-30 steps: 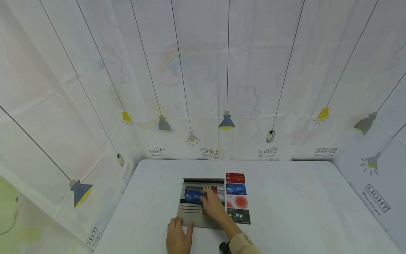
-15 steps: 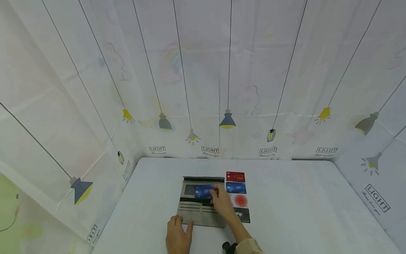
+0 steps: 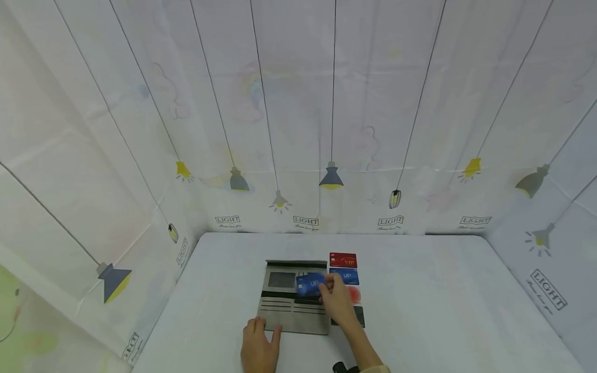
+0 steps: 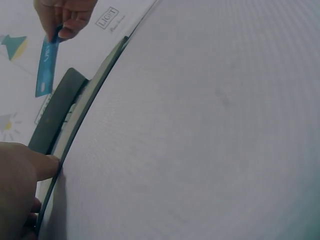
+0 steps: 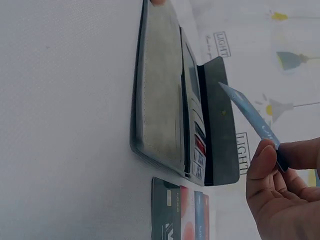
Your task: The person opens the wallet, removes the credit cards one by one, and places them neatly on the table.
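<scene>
Pinching a blue VIP card (image 3: 310, 284) by its right end, the right hand (image 3: 337, 299) holds it tilted just above the open grey wallet (image 3: 291, 305), clear of the slots. The left hand (image 3: 258, 348) lies with straight fingers pressing the wallet's near left corner to the white table (image 3: 434, 300).

Held only at one short edge, the card could pivot or slip out of the fingertips — it looks thin, stiff and glossy, so there is little friction to rely on. If the left hand eases off, the wallet might slide on the smooth table.

Four more cards lie in a column just right of the wallet: a red VIP card (image 3: 342, 259) farthest, another blue card (image 3: 347, 276), a pale card with a red circle (image 3: 354, 295) and a black card (image 3: 358, 316), the last three partly hidden by the right hand.
</scene>
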{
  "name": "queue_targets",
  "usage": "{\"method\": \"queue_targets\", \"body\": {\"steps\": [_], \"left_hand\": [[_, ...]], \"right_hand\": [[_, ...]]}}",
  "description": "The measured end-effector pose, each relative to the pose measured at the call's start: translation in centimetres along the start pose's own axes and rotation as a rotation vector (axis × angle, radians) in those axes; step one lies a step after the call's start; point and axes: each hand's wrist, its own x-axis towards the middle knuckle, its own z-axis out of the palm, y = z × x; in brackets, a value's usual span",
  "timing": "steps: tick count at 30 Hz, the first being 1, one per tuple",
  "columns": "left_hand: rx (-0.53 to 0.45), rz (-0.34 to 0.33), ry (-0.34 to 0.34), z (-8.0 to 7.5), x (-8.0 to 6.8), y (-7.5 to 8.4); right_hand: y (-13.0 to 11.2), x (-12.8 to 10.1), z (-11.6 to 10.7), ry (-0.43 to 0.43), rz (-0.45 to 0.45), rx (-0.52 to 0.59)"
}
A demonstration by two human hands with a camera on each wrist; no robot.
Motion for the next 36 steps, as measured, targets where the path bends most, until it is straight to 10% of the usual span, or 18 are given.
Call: {"method": "queue_targets", "body": {"steps": [14, 36], "left_hand": [[-0.007, 0.01, -0.009, -0.2, 0.1, -0.4], [-0.028, 0.02, -0.016, -0.2, 0.0, 0.0]], "right_hand": [[-0.4, -1.2, -2.6, 0.123, 0.005, -0.058], [2.5, -4.5, -6.2, 0.061, 0.212, -0.048]]}}
